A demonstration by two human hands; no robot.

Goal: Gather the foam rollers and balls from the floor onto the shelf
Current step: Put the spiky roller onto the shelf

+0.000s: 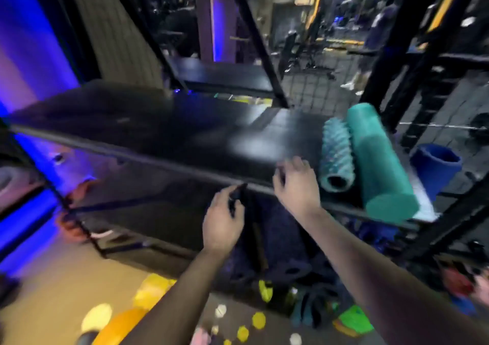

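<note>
The left forearm point(169, 305) and right forearm point(383, 278), both bare, reach forward from the bottom of the frame. The left hand point(223, 221) hangs just below the front edge of the black shelf point(148, 122). Its fingers curl near something dark, and blur hides whether it grips anything. The right hand point(296, 183) hovers at the shelf edge with loosely bent fingers, holding nothing.

Just beside it, at the shelf's right end, 2 teal rollers lie side by side and touching: a spiky roller point(336, 154) and a smooth roller point(378, 159). The task looks partly done, since most of the shelf is bare. Down on the floor point(53, 286), blurred yellow shapes point(152, 290), possibly balls, and green ones are not yet gathered.
</note>
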